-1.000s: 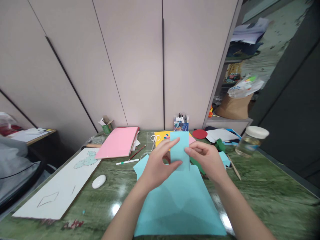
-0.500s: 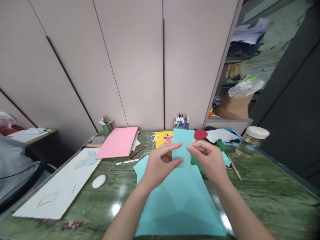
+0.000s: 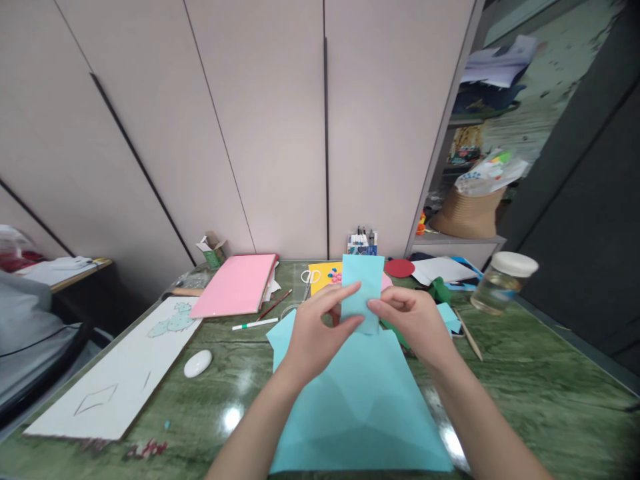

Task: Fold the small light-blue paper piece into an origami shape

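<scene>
A small light-blue paper rectangle [image 3: 362, 273] is held upright above the table, between both hands. My left hand [image 3: 320, 327] grips its left side, with index finger and thumb on the paper's near face. My right hand [image 3: 413, 320] pinches the lower right edge between thumb and fingers. Beneath both hands lies a large light-blue paper sheet [image 3: 360, 407], flat on the green table. Part of a dark-green paper piece [image 3: 400, 337] shows just left of my right hand.
On the left lie a white board [image 3: 107, 380] with a cactus drawing, a white oval mouse [image 3: 198, 363], a pink folder [image 3: 237, 285] and a green-banded marker [image 3: 255, 325]. White-handled scissors [image 3: 311, 276] lie behind. A lidded jar [image 3: 504, 283] and a wooden stick [image 3: 469, 335] are at right.
The small paper rectangle has shifted slightly left and its lower edge now looks folded up a little. My right hand has moved slightly left and down along its edge.
</scene>
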A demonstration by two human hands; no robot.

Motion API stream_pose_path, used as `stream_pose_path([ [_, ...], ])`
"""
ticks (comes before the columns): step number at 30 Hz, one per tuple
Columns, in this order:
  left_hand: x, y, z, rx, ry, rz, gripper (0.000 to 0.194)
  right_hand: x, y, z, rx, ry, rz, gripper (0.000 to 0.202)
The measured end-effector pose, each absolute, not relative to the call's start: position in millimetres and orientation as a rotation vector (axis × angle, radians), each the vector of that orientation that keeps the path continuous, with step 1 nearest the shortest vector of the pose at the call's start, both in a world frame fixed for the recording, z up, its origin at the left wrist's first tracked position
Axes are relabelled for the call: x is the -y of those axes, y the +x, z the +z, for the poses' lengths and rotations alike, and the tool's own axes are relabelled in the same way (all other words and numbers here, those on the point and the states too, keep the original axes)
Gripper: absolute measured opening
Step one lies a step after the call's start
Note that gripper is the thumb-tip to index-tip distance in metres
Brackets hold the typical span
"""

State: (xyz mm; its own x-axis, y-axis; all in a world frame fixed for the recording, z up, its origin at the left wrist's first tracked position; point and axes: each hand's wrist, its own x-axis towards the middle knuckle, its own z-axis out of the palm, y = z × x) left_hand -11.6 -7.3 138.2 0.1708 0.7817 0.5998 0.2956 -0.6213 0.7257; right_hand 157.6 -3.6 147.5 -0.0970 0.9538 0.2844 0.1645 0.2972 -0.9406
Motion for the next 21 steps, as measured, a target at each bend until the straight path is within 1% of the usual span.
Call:
stream_pose_path([
  [4, 7.3, -12.1, 137.7, -1.031, 2.008, 1.440, 0.046, 1.9, 156.9, 145.6, 1.517, -1.076, 0.929, 0.033],
  [10, 6.1, -11.4, 138.4, -1.034, 1.967, 1.504, 0.051, 1.5, 155.4, 145.6, 1.557, -1.022, 0.999, 0.030],
  [21, 5.0, -11.8, 136.3, -0.995, 1.908, 1.530, 0.051, 1.6, 154.8, 144.7, 1.543, -1.002, 1.031, 0.024],
])
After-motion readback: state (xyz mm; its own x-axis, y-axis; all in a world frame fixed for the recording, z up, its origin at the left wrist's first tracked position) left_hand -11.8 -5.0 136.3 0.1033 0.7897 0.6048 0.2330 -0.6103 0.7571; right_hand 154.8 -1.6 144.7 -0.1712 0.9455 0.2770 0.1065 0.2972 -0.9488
